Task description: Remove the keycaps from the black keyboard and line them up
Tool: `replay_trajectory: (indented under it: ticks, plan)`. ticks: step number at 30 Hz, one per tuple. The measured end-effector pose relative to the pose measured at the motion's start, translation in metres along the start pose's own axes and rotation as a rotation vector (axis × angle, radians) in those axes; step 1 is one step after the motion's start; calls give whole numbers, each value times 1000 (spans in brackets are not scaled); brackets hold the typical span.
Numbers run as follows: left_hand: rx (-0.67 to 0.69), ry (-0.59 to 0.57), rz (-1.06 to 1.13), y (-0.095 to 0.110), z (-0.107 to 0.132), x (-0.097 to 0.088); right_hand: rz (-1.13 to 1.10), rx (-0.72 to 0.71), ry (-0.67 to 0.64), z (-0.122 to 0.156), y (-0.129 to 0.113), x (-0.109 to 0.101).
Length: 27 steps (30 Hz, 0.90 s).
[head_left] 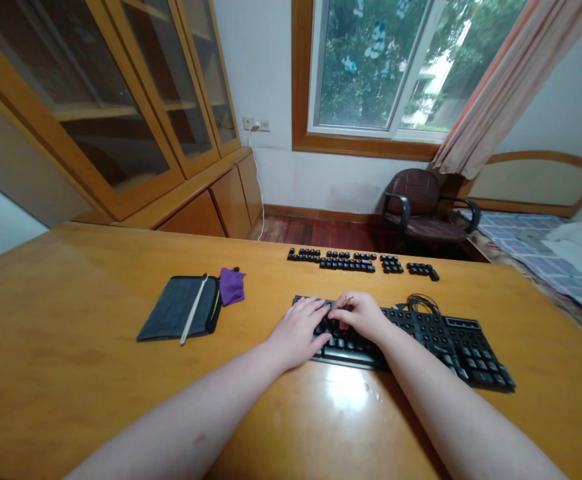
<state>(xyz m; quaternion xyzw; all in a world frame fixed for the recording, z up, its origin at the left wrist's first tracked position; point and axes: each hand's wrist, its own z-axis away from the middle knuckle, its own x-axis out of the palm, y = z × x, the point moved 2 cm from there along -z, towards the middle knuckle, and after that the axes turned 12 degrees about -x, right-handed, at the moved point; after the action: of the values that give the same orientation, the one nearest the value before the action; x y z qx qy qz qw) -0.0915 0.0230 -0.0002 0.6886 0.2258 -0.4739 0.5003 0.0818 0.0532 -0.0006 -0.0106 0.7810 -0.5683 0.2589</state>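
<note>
A black computer keyboard (433,343) lies at a slant on the desk, with the keycaps off in parts of its upper rows. My left hand (303,330) rests palm down over its left end, fingers stretched out on the keys. Beside it, my right hand (361,315) is pinched closed just above the keys. A thin, wire-like tool (348,302) pokes out from between its fingers; its lower end is hidden. Behind the keyboard, loose black keycaps (348,264) are laid out in rows along the far side of the desk.
To the left lies a dark grey cloth pouch (171,308) with a slim white stick (194,310) across it, touching a small purple cloth (232,287). The keyboard's coiled cable (423,304) sits behind it. Past the wooden desk (95,373) stand a brown armchair (415,193) and a bed (531,243).
</note>
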Motion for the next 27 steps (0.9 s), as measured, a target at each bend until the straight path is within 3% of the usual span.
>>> replay_trajectory:
  ticks: [5,8,14,19,23,27]
  plan:
    - [-98,-4,-55,13,-10,1,-38,-84,78,3,-4,0]
    - [-85,15,-92,20,-18,7,-6,-156,91,4,-6,0]
    - [-35,-51,-112,16,-24,19,27,-212,34,2,-1,0]
    - [-25,-59,-105,15,-24,17,-55,-277,-111,1,-6,-3]
    - [-1,-48,-96,16,-24,14,-209,-125,-220,1,-5,-5]
    - [-8,-50,-101,15,-23,15,-340,48,-128,2,4,-2]
